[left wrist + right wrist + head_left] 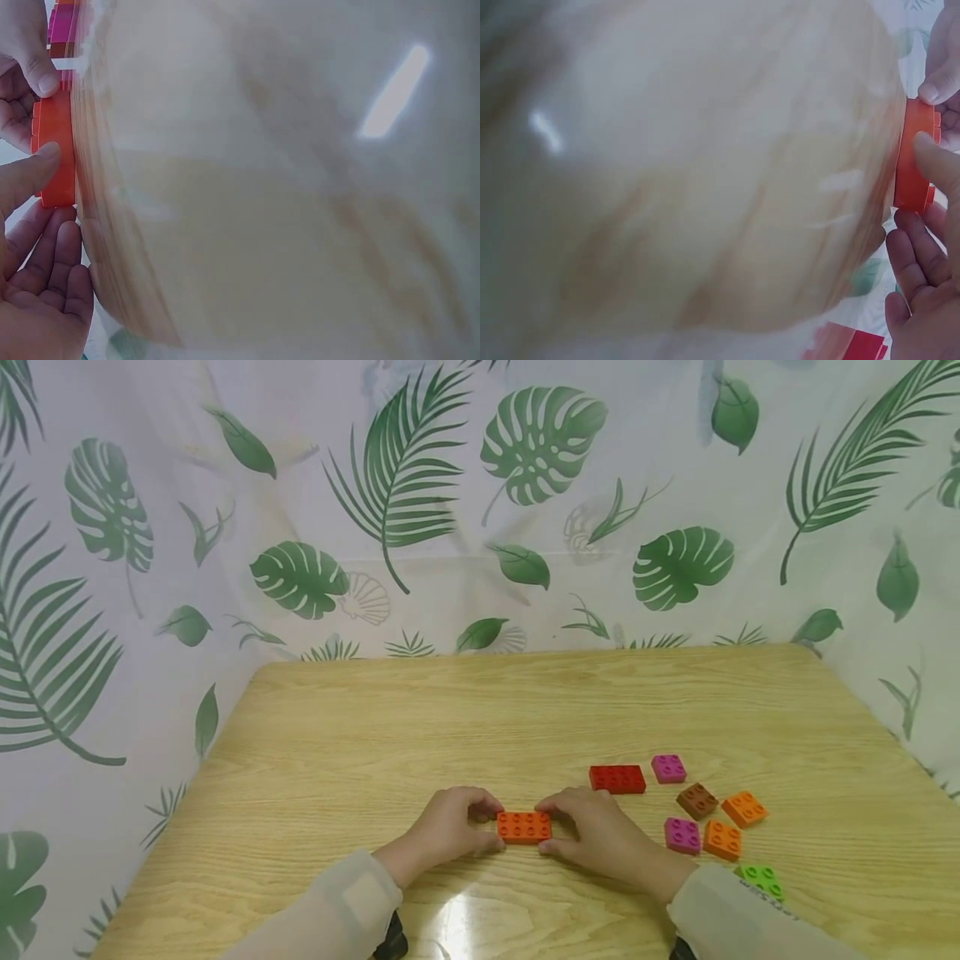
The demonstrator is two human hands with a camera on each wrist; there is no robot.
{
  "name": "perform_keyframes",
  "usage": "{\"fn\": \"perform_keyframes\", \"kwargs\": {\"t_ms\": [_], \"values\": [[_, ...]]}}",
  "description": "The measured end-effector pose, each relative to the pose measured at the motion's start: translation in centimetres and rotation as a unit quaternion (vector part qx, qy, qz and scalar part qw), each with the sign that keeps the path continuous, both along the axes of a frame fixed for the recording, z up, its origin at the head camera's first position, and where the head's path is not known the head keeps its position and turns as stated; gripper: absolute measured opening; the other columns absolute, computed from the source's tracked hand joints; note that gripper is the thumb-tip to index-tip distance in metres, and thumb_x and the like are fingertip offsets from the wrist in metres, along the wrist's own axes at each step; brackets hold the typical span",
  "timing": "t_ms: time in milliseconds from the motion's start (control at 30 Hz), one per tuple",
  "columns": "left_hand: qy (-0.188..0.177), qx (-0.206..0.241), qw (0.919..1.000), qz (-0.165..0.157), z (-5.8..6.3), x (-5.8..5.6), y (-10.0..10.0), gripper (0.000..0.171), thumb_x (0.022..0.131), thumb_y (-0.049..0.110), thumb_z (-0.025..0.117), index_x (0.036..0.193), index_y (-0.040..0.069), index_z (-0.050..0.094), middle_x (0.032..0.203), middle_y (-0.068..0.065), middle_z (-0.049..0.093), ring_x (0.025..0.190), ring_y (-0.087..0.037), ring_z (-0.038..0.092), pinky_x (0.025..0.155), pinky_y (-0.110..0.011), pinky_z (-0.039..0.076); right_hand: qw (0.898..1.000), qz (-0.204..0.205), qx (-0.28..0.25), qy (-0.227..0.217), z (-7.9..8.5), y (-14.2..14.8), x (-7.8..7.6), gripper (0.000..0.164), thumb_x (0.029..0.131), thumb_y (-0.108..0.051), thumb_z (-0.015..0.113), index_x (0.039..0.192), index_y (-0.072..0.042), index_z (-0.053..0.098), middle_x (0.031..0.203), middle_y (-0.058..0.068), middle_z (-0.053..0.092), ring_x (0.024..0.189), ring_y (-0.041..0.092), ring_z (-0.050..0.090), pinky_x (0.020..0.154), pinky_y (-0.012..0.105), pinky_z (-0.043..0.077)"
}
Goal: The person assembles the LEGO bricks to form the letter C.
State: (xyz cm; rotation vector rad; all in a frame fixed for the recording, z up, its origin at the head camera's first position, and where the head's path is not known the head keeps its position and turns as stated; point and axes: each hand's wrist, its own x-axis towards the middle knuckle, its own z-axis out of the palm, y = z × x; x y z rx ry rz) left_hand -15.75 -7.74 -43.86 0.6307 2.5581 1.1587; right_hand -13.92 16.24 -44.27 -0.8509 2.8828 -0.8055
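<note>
An orange-red toy building brick (523,828), two studs by four, lies studs up on the table between both hands. At its left end my left hand (448,828) pinches it, thumb on the near side and fingers at the far corner. My right hand (602,837) holds the right end in much the same way. In the left wrist view, the left thumb presses on the side of the orange-red brick (58,169). The right wrist view shows the right thumb against the same brick (911,180).
Right of the hands lie loose bricks on the wooden table (360,727): a long red one (617,779), two magenta (668,768), a brown (697,801), two orange (745,808) and a green one (762,882) partly behind the right sleeve. A leaf-patterned curtain (450,602) surrounds the table.
</note>
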Motion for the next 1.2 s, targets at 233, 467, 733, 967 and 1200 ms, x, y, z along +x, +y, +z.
{"fn": "perform_keyframes", "kwargs": {"t_ms": [233,467,733,967,1200], "values": [[0.0,0.005,1.0,-0.002,0.0,0.1,-0.1,0.033,0.074,0.019,0.083,0.103,0.009,0.069,0.099,0.003,0.065,0.09,-0.014,0.059,0.081,-0.028,0.049,0.999,-0.018,-0.024,-0.035,0.4,1.1,0.2,0.051,0.083,-0.044,0.072,0.123,-0.015,0.061,0.116,-0.003,0.061,0.107,0.019,0.055,0.096,0.05,0.039],[-0.001,0.006,1.0,-0.003,-0.1,0.1,-0.1,0.033,0.075,0.019,0.083,0.103,0.009,0.069,0.099,0.003,0.065,0.09,-0.014,0.059,0.081,-0.029,0.049,0.999,-0.025,-0.043,-0.006,1.1,3.0,0.7,0.047,0.084,-0.038,0.072,0.122,-0.012,0.062,0.113,-0.002,0.063,0.1,0.018,0.058,0.087,0.046,0.047],[-0.002,0.011,0.9999,-0.005,0.0,0.2,-0.2,0.033,0.075,0.018,0.083,0.104,0.009,0.069,0.099,0.003,0.065,0.09,-0.015,0.059,0.081,-0.028,0.049,0.992,-0.038,-0.063,0.099,0.9,6.0,1.7,0.045,0.079,-0.03,0.079,0.117,-0.009,0.065,0.107,-0.003,0.065,0.092,0.017,0.06,0.08,0.046,0.048],[-0.003,0.007,1.0,-0.005,0.2,0.2,-0.1,0.034,0.075,0.018,0.083,0.104,0.009,0.069,0.1,0.002,0.065,0.09,-0.015,0.059,0.081,-0.029,0.049,0.989,-0.078,-0.075,0.103,1.0,8.7,2.9,0.045,0.077,-0.029,0.081,0.115,-0.012,0.065,0.113,0.001,0.064,0.102,0.027,0.058,0.084,0.054,0.045],[0.0,0.007,1.0,-0.005,0.1,0.2,-0.1,0.034,0.075,0.019,0.083,0.104,0.009,0.069,0.1,0.002,0.065,0.09,-0.014,0.059,0.08,-0.028,0.049,0.983,-0.09,-0.035,0.153,0.9,11.4,3.9,0.051,0.071,-0.025,0.085,0.116,-0.011,0.065,0.112,-0.001,0.063,0.087,0.013,0.056,0.072,0.04,0.05]]}}
